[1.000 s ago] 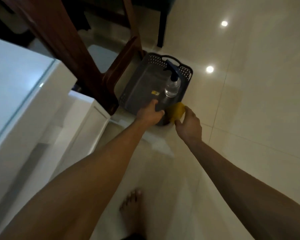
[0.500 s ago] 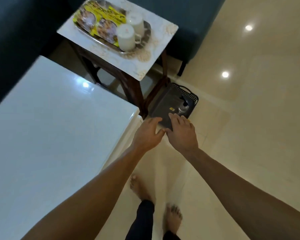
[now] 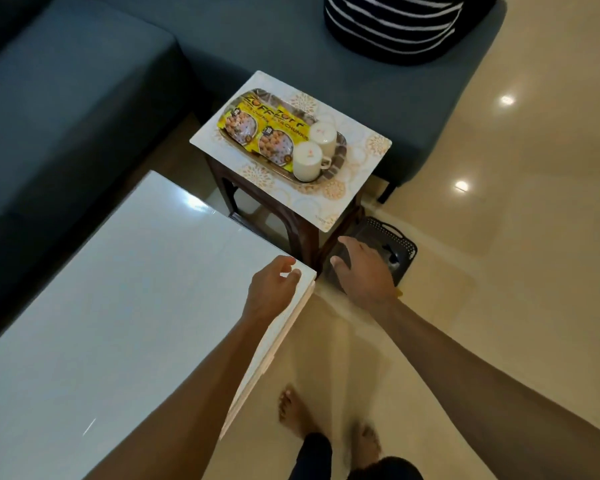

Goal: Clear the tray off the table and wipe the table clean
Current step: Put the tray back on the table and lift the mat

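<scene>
A silver tray (image 3: 340,157) rests on a small side table (image 3: 357,188) with a patterned white top. On the tray lie two yellow snack packets (image 3: 260,128) and two white cups (image 3: 309,159). A dark plastic basket (image 3: 400,242) sits on the floor at the table's right leg, with a spray bottle (image 3: 394,258) partly showing in it. A sliver of yellow cloth (image 3: 400,292) peeks out beside my right wrist. My right hand (image 3: 361,268) hovers spread over the basket, holding nothing. My left hand (image 3: 272,289) is loosely curled and empty above the corner of the white table.
A large glossy white table (image 3: 111,323) fills the lower left. A dark blue sofa (image 3: 66,98) wraps around the back and left, with a striped cushion (image 3: 392,26) on it. Shiny beige floor tiles (image 3: 499,271) lie to the right. My bare feet (image 3: 326,431) stand below.
I have stood up and pulled back from the basket. The yellow cloth left my right hand, and both hands have risen and moved apart. The side table and tray have come into full view.
</scene>
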